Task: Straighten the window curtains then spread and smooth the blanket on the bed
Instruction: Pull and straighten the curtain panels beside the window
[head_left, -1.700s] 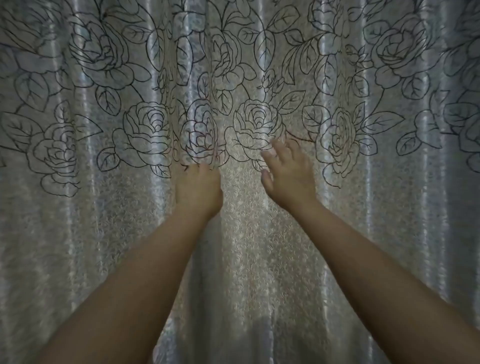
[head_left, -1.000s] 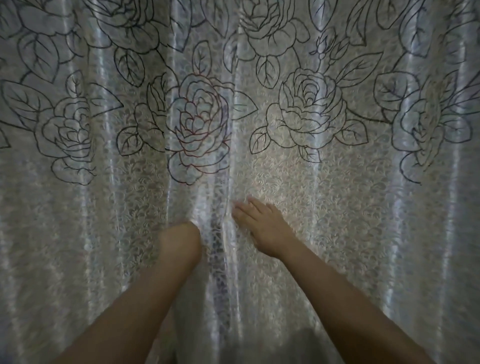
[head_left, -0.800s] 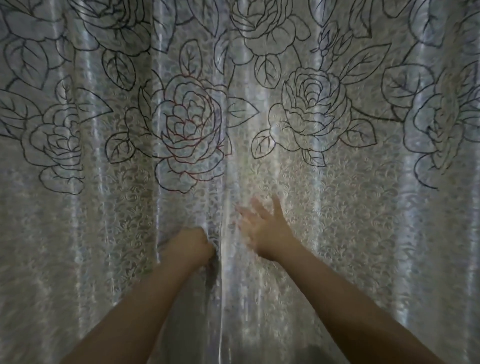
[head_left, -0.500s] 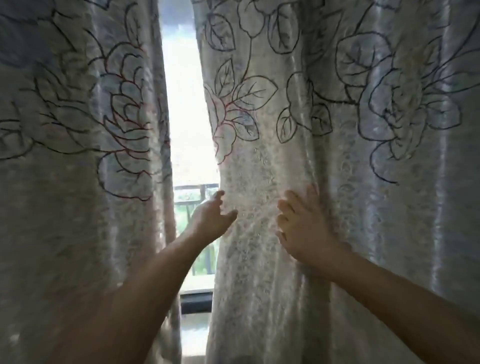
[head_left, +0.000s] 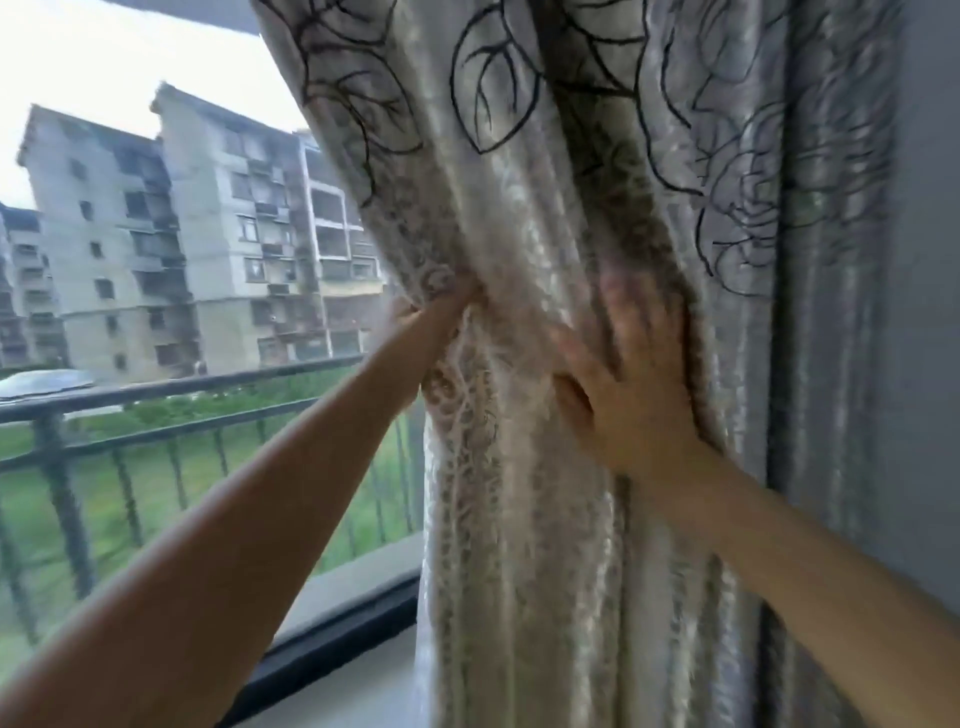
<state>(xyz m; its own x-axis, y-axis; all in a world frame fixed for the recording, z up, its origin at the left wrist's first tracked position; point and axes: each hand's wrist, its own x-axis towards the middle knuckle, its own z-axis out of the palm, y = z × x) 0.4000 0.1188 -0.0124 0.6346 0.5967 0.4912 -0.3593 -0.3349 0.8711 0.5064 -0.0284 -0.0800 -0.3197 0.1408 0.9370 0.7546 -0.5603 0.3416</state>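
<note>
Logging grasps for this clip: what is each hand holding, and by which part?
Left hand grips the curtain at its gathered left edge. Right hand presses flat against the bunched folds, gripping nothing.

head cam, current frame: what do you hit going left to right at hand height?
Apartment buildings → balcony railing → left hand at the curtain's edge → gathered curtain → right hand pressed flat on it → grey wall.
</note>
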